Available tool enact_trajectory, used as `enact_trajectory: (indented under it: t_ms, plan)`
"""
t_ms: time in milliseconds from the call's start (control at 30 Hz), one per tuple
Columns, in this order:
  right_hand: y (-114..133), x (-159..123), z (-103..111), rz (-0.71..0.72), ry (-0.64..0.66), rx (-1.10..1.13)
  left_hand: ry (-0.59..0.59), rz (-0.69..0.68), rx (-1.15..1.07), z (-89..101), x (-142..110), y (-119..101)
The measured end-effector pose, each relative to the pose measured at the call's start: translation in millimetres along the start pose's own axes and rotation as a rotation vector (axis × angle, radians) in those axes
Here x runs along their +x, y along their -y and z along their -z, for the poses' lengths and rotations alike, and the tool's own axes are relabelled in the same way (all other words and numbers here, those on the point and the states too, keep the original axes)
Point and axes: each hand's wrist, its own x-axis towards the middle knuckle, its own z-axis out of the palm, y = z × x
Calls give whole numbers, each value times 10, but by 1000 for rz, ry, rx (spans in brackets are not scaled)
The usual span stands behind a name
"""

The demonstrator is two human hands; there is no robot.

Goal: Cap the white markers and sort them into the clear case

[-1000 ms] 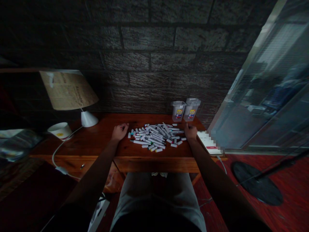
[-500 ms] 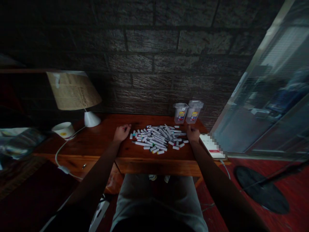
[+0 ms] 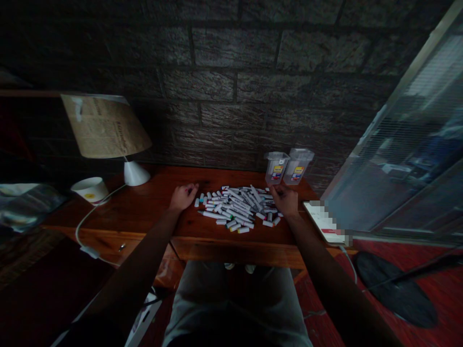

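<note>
A loose heap of white markers (image 3: 237,205) and their short caps lies on the wooden desk. My left hand (image 3: 183,196) rests on the desk just left of the heap, its fingers loosely curled in, with no marker visible in it. The nearest things to it are some small loose caps (image 3: 201,197). On the heap's right edge, my right hand (image 3: 285,200) is palm down, fingers reaching left toward the markers and apart, with nothing seen in them. Two clear plastic boxes (image 3: 277,168) with yellow labels stand behind my right hand.
To the left stand a lamp (image 3: 108,130) with a paper-print shade and a white cup (image 3: 90,190), a cord trailing past them. A white tablet-like device (image 3: 323,221) lies at the desk's right end. A brick wall (image 3: 217,91) rises behind; a black round base (image 3: 396,289) sits on the floor.
My right hand has lifted from a curled rest and stretched its fingers left toward the heap. My left hand stays about where it was. The view has shifted slightly.
</note>
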Motion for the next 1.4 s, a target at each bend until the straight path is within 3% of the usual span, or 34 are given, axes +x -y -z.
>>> enact_trajectory:
  t_ms: [267, 467, 600, 700, 833, 967, 1067, 1233, 1400]
  plan:
    - [260, 270, -54, 30, 420, -98, 6, -41, -41, 30, 35, -135]
    - [318, 470, -227, 67, 562, -204, -84, -149, -155, 84, 285, -378]
    - [355, 596, -286, 32, 703, -143, -107, -194, -254, 28, 560, -575]
    - [437, 740, -263, 6, 723, -51, -109, -206, -363, -75, 755, -727]
    - [568, 898, -230, -80, 629, 300, 41, -141, -656, -247, 841, -899]
    - [649, 815, -365, -287, 500, 698, 396, 57, -967, -322, 724, -992]
    - [669, 654, -503, -424, 455, 860, 578, 95, -1074, -260, 632, -1035]
    - [685, 528, -580, -446, 526, 956, 663, 104, -1121, -147, 579, -1091]
    - [703, 521, -581, -386, 579, 996, 679, 161, -1160, -200, 573, -1064]
